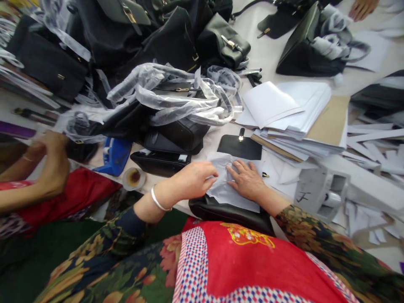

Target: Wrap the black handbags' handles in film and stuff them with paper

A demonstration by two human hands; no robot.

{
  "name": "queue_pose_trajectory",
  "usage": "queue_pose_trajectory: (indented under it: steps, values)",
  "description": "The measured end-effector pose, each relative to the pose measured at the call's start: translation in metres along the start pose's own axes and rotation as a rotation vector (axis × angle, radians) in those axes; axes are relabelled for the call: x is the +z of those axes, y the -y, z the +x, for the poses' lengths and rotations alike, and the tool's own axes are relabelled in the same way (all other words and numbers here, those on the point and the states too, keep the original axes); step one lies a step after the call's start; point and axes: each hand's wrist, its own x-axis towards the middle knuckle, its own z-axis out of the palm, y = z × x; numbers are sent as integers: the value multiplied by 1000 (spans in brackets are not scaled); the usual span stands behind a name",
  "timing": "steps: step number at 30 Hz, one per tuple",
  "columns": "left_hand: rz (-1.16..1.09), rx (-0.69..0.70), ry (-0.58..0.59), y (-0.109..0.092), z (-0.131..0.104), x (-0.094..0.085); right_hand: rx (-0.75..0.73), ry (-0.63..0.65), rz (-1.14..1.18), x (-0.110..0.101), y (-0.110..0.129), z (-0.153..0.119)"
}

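A black bag (233, 213) lies flat at the table's near edge, its flap (235, 147) folded out away from me with a metal clasp on it. Over the bag's middle is a sheet of thin white paper (227, 189). My right hand (246, 180) rests on this paper with its fingers spread. At the paper's left edge is my left hand (198, 179), wearing a silver bangle at the wrist; its thumb and fingertips are curled near each other, and whatever may be between them is too small to make out.
Black bags with plastic-wrapped straps (176, 99) are heaped beyond my left hand. Left are a blue tape dispenser (116, 155) and a tape roll (134, 178). Paper stacks (293, 109) and a grey dispenser (322, 191) stand right. Another person's hands (52, 147) are far left.
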Motion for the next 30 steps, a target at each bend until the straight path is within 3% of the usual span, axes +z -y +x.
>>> queue_pose_trajectory:
  steps: [2, 5, 8, 10, 11, 14, 16, 21, 26, 28, 30]
  values:
    - [-52, -61, -125, 2, 12, 10, -4, 5, -5, 0, 0, 0]
    - [-61, -325, -204, 21, 8, 45, -1, -3, -13, 1, -1, 0]
    - [-297, -540, -130, 39, -10, 81, -11, -9, -9, 2, -2, 0]
    - [-518, -568, -64, 45, -19, 96, -15, -6, -3, 3, -3, 1]
    - [-577, -569, -87, 46, -22, 100, -13, -4, -1, 3, -3, 1]
    - [-512, -537, -334, 44, -23, 104, -12, 3, 1, 3, -4, 1]
    - [-472, -493, -419, 42, -23, 101, -10, 8, 0, 3, -4, 1]
    - [-589, -520, -183, 39, -27, 97, -3, 26, 8, 4, -4, 1]
    - [-835, -719, -142, 34, -28, 104, 4, 38, 17, 3, -4, 1]
    - [-704, -759, -7, 34, -28, 103, 8, 40, 25, 3, -3, 1]
    - [-408, -725, 132, 33, -29, 95, 11, 41, 32, 2, -3, 1]
